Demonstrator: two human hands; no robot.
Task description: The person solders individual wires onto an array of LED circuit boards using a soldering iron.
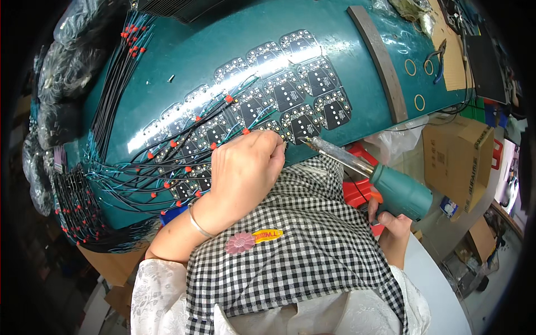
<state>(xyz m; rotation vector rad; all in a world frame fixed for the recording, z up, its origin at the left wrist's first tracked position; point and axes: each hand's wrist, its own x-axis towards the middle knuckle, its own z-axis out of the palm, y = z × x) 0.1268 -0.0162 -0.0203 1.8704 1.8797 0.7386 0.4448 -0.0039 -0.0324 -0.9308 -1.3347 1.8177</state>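
My left hand [245, 170] is closed in a pinch over the near edge of the circuit boards. A thin wire end seems to show at its fingertips; the rest is hidden by the fingers. In my right hand [392, 222] is a green soldering gun [399, 190], held by its handle. The gun's metal tip points left onto a black circuit board [305, 124], close to my left fingertips. More such boards [286, 92] lie in rows across the green mat. Black cables with red connectors [229, 99] and teal wire ends stretch over the left boards.
A long bundle of black cables [114, 92] and another pile [75, 195] lie at the left, beside plastic-wrapped packs [72, 70]. A dark bar [379, 61] crosses the mat to the right. Beyond it are rubber bands [410, 67] and pliers [440, 61]. A cardboard box [455, 156] stands at right.
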